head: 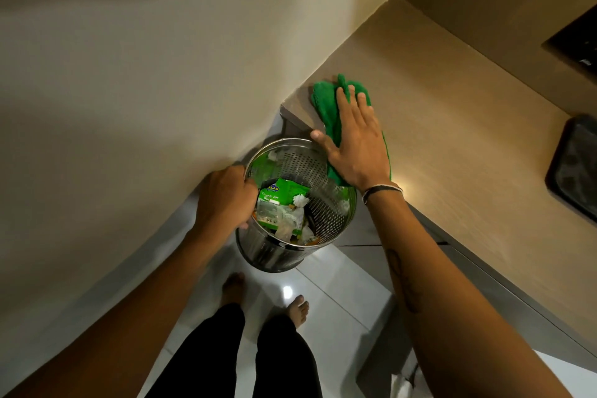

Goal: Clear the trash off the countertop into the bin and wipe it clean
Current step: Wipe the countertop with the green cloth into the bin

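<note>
A round perforated steel bin hangs just below the countertop's left front edge, lifted off the floor. My left hand grips its rim on the left side. Inside lie a green snack packet, crumpled white tissues and other wrappers. My right hand lies flat, fingers spread, on a green cloth at the counter's left end. The cloth's lower end hangs over the edge above the bin.
A beige wall rises on the left. A dark tray sits at the right edge of the counter, and a black object is at the far right. Glossy white floor tiles and my bare feet show below.
</note>
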Motion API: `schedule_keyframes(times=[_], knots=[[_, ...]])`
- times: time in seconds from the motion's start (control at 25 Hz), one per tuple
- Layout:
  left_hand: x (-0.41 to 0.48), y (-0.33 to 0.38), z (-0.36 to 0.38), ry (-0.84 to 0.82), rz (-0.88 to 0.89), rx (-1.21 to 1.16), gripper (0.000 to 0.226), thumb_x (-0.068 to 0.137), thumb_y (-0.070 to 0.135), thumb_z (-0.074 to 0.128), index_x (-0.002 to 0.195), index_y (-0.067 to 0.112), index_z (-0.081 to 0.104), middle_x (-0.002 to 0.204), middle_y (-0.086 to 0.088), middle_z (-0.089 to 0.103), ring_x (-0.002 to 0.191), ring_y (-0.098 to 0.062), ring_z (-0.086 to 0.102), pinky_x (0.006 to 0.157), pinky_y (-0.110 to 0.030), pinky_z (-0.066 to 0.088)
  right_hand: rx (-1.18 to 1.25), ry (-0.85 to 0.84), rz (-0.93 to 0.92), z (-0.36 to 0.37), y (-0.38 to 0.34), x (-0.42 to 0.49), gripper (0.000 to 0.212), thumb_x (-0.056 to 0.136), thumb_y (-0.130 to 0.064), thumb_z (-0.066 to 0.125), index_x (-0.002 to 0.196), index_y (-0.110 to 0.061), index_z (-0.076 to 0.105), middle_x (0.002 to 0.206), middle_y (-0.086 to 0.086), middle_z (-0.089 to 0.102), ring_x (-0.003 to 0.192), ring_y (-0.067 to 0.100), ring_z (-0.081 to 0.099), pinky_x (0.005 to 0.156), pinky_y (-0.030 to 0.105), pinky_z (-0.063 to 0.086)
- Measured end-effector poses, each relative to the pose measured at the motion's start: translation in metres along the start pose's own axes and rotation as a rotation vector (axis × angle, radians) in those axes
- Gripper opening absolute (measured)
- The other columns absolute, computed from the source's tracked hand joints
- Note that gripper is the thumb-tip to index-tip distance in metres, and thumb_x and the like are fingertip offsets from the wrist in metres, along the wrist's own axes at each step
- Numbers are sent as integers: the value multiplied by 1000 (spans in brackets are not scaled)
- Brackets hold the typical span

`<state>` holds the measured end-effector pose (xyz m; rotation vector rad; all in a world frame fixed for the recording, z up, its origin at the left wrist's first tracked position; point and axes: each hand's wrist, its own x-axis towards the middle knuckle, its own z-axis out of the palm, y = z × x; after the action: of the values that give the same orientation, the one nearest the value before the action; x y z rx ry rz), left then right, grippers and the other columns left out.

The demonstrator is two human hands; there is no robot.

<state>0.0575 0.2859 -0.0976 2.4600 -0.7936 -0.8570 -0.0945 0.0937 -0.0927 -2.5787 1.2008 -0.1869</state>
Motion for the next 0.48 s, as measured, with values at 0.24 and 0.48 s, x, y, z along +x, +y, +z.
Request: schedule_keyframes(times=[0.24, 0.48], knots=[[1, -5, 4, -9, -23, -21, 25, 98, 14, 44, 87, 11, 67, 56, -3, 64, 28, -8, 63, 27, -9, 36, 9, 8, -238, 3, 0, -5, 58, 109, -34, 51, 163, -20, 35, 174, 5, 28, 163, 27, 22, 135, 45, 17], [-4, -2, -5, -10, -61, -62, 28, 93, 16, 46, 94, 9, 73, 69, -3, 67, 30, -17, 65, 33, -25, 54, 263, -98, -292, -8, -21, -35, 57, 97, 6, 60, 149, -19, 57, 161, 5, 51, 155, 26, 41, 129, 39, 27]])
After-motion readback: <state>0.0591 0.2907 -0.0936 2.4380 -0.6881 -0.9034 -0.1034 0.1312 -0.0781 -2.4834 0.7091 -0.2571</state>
